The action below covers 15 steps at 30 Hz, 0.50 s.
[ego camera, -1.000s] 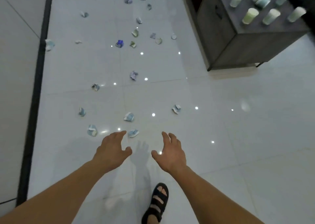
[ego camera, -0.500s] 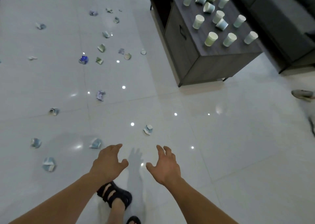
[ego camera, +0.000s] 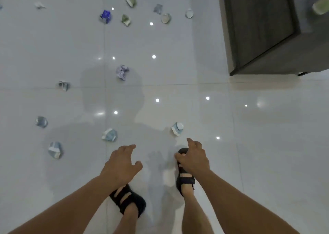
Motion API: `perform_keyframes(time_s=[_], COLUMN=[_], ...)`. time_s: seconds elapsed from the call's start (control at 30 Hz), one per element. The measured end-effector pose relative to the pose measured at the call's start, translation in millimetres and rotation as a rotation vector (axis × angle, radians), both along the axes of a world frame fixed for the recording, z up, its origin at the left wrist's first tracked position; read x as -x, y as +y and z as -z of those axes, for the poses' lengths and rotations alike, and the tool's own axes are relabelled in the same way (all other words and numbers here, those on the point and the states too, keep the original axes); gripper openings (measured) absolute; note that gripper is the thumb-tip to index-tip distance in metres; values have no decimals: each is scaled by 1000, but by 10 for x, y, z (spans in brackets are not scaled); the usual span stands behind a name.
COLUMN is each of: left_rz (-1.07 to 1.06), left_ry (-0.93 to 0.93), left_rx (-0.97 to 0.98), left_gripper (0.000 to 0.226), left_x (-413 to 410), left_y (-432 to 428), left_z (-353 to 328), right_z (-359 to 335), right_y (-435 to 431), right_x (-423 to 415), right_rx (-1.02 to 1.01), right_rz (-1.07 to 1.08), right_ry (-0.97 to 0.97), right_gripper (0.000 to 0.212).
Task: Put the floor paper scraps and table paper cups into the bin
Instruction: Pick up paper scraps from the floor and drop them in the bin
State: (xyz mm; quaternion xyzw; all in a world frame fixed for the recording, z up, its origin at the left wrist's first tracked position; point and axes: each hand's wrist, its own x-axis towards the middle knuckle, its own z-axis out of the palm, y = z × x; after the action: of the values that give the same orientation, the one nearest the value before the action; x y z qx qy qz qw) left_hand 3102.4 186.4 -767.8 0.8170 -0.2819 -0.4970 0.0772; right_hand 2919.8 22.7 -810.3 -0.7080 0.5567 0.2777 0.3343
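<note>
Since half a second ago the view has dipped toward the floor. The paper scraps [ego camera: 122, 72] now loom closer, and all but one of the cups have slid out at the upper right. The nearest scrap [ego camera: 177, 128] lies at lower centre, just beyond the right hand [ego camera: 193, 160] and not touching it. A second scrap [ego camera: 109, 135] sits up-left of the left hand [ego camera: 121, 162]. Both hands hover with fingers loosely spread, grasping nothing.

The task looks barely begun: a dozen or so scraps still dot the floor from lower left to top centre. One paper cup [ego camera: 320, 7], blurred and cut off by the frame edge, stands on the dark table [ego camera: 258, 29] at upper right. The bin is nowhere in view. The right hand hides the toe of a sandal [ego camera: 185, 178].
</note>
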Motion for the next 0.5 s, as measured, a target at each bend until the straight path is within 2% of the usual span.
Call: perform_keyframes(time_s=[0.3,0.5], left_rz=[-159,-233], left_ry=[-5,14], left_rx=[-62,-60], left_gripper=[65,66], left_x=[132,320], left_y=[-450,-467], left_z=[1746,2579], right_z=[1947,2907], right_y=[-941,-1215], right_x=[-302,-219], right_rx=[60,31], right_rz=[-368,-403], right_ry=[7,39], right_gripper=[82,94])
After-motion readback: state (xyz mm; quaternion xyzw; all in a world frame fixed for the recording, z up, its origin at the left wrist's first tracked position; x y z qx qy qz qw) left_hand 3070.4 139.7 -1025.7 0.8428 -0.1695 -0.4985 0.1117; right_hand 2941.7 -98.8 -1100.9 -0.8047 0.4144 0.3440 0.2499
